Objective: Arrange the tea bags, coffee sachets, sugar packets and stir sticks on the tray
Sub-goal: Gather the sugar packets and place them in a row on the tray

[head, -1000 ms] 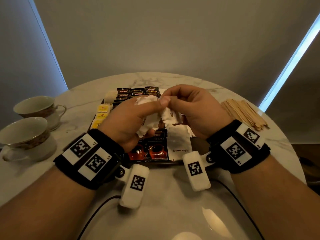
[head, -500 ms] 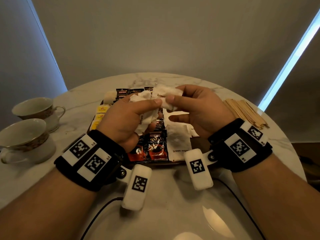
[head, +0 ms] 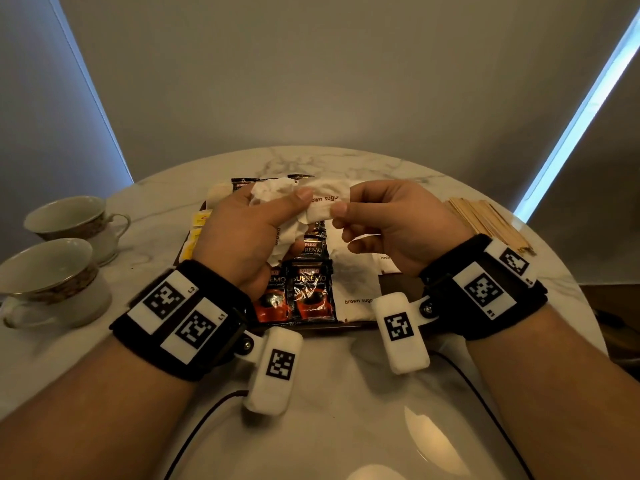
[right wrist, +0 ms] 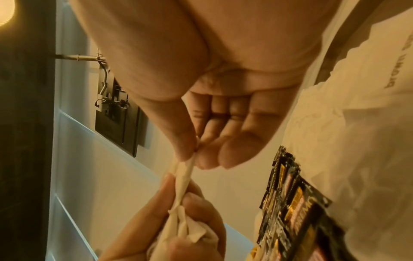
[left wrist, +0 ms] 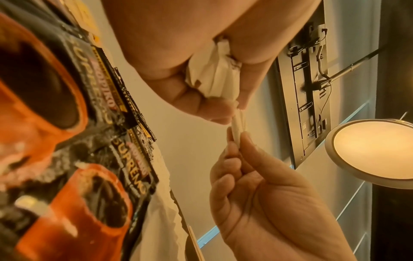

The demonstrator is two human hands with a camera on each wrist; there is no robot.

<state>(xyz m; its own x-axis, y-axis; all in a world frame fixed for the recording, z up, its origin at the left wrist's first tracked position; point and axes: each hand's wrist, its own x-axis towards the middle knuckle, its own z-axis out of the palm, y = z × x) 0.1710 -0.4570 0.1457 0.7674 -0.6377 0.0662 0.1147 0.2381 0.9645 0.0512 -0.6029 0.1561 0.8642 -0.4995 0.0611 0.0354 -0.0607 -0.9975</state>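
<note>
My left hand (head: 277, 209) grips a crumpled bunch of white brown-sugar packets (head: 273, 192) above the dark tray (head: 346, 329). My right hand (head: 341, 211) pinches the right end of one sugar packet (head: 325, 199) that sticks out of that bunch. In the left wrist view the pinched packet (left wrist: 236, 128) shows edge-on between thumb and forefinger; in the right wrist view the same packet (right wrist: 185, 176) does too. On the tray lie black-and-red coffee sachets (head: 310, 292), more sugar packets (head: 353, 282) and yellow tea bags (head: 199, 221). The wooden stir sticks (head: 485, 220) lie in a heap on the table to the right.
Two teacups (head: 52, 271) (head: 72, 216) on saucers stand at the left of the round marble table (head: 346, 393). More coffee sachets (head: 242, 183) sit at the tray's far edge. A black cable (head: 207, 410) runs over the near tabletop.
Both hands have risen from the tray with the sugar packets. My right hand has drawn one packet rightward out of the bunch and now holds it flatter, its print facing up.
</note>
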